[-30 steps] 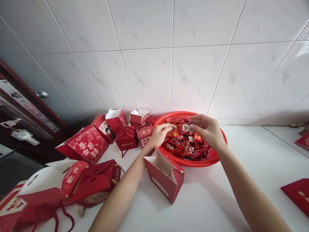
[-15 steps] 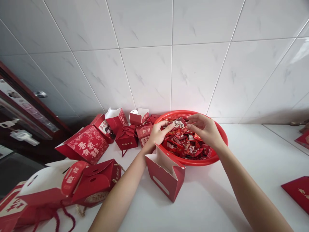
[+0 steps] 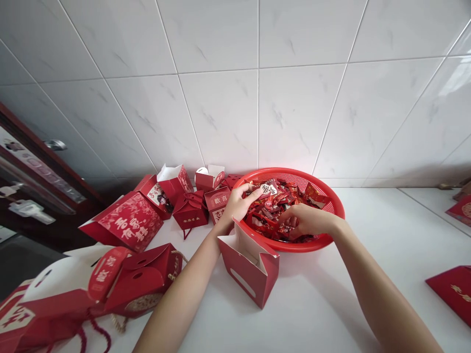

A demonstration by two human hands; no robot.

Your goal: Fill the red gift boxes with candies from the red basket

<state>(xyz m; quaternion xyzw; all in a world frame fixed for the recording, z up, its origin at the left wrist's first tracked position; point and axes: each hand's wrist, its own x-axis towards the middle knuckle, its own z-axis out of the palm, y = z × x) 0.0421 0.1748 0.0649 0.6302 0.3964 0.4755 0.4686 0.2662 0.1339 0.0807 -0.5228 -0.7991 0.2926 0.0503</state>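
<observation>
Red wrapper, pale label: 1 printed packet (image 3: pixel 269 189) lies over the basket's 10 o'clock side (12 = wall). Left hand (image 3: pixel 239 202) grasps it between thumb and fingers, probably to keep it apart from the loose pile (image 3: pixel 263 215). Right hand (image 3: pixel 309 219) enters over the 4 o'clock rim, fingers curled down into the pile; tips hidden, cannot tell whether they grip anything. Red basket (image 3: pixel 294 247) stands near the wall (image 3: pixel 287 117). Open box (image 3: pixel 252 274) stands upright at 7 o'clock, mouth up, presumably for easy reach. More boxes (image 3: pixel 190 212) cluster at 9 o'clock; red envelope (image 3: pixel 454 289) at 4 o'clock.

Versus 0.5 s earlier: right hand sits lower, in the pile instead of beside the packet; left grasp unchanged.
</observation>
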